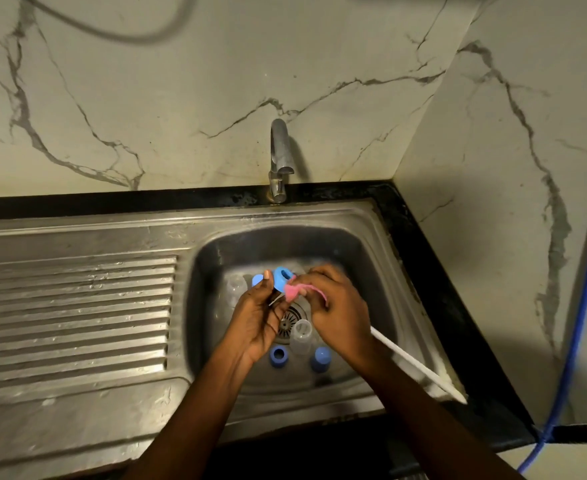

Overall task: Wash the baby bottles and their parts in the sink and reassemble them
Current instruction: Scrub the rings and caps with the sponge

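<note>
Up between both hands (255, 318) (337, 306), blue ring (281, 278).

2 bare forearms, bare left hand (255, 320) and right hand (337, 306)

A chrome tap (280, 161) is seen standing upright on a black counter (112, 202), its curved spout turned forward. Behind the tap, a back wall (146, 98) of pale, grey-veined marble pattern is shown; it is met at a corner by a side wall (492, 168) of the same pattern to the tap's right. A grey cable (129, 38) is looped high above and left of the tap. Far right of the tap, 1 blue hose (581, 306) is run down the side wall to the counter's edge.
</note>
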